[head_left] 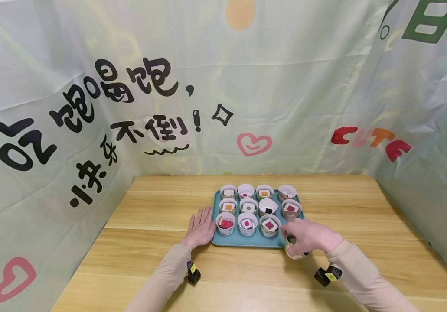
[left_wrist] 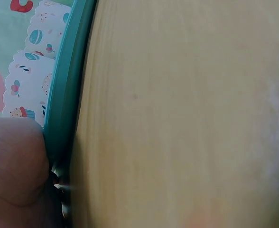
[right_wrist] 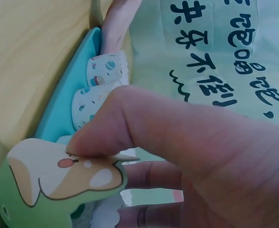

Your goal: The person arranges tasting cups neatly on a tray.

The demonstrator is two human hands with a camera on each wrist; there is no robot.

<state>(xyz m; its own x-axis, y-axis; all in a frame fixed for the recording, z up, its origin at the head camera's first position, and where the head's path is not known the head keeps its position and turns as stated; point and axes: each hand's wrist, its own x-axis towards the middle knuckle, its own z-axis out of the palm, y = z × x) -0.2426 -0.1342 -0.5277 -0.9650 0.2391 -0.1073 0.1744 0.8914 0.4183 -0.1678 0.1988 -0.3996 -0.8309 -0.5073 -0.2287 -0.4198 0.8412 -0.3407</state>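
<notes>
A blue-green tray (head_left: pixel 243 243) lies on the wooden table and bears rows of paper cups, such as a white patterned cup (head_left: pixel 247 229). Pieces with a white square and a coloured centre sit in many cups. At the tray's front right corner my right hand (head_left: pixel 305 236) pinches a green paper cup (right_wrist: pixel 49 199) with a cartoon animal printed on it. The thumb presses the animal print while the other fingers go behind it; what the cup contains is mostly hidden. My left hand (head_left: pixel 201 229) rests flat, fingers extended, along the tray's left edge.
Wooden tabletop (head_left: pixel 157 208) surrounds the tray. A printed cloth backdrop (head_left: pixel 285 86) hangs behind and along both sides. Each wrist wears a small black camera, such as the right wrist camera (head_left: pixel 327 275).
</notes>
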